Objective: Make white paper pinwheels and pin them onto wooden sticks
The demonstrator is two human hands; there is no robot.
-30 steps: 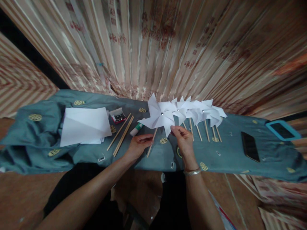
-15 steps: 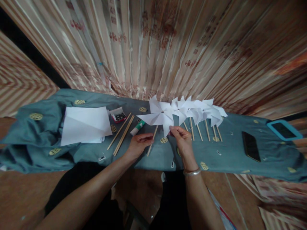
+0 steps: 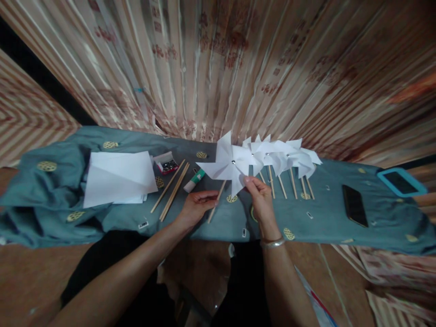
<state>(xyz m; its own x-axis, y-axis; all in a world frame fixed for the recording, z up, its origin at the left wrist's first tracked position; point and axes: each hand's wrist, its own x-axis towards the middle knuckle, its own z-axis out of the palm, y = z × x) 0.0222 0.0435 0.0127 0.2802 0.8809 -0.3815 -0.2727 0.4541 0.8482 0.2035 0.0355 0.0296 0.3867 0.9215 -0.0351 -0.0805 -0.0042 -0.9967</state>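
Observation:
A white paper pinwheel (image 3: 226,160) with a shiny pin at its centre is held in front of me on a thin wooden stick. My left hand (image 3: 198,206) is closed on that stick (image 3: 215,206), thumb and fingers pinching it below the blades. My right hand (image 3: 260,197) pinches the edge of a lower right blade between thumb and fingers. Just right of it, several finished-looking white pinwheels (image 3: 277,156) lie overlapping in a row, their sticks pointing toward me.
On the green cloth (image 3: 218,234) to the left are white paper sheets (image 3: 119,177), a small box of metal pins (image 3: 166,164), loose wooden sticks (image 3: 174,193) and a green-and-white glue tube (image 3: 195,180). To the right lie a dark phone (image 3: 354,205) and a blue-framed device (image 3: 402,182). A curtain (image 3: 190,68) hangs behind.
The held pinwheel's blades have turned slightly. My right hand has shifted a little up along with the blade it pinches, while my left hand stays on the stick.

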